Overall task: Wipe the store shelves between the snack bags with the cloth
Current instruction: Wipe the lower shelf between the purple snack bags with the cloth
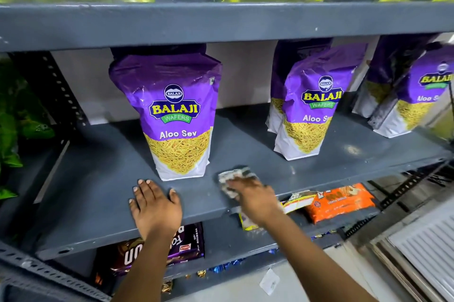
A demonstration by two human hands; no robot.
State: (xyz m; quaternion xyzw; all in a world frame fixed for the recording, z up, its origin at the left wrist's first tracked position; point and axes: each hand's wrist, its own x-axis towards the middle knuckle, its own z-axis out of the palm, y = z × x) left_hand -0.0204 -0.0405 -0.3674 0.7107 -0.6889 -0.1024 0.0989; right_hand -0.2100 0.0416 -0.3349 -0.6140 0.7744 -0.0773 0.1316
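Now my right hand (250, 197) is clamped on the cloth (233, 177) at the shelf (245, 139) front between two purple bags (180, 115) — left hand (154, 206) flat, fingers spread — gaps farther right look unwiped.

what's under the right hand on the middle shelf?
A crumpled pale cloth pressed onto the grey metal shelf; its far end sticks out past the right hand. The part beneath the palm is hidden.
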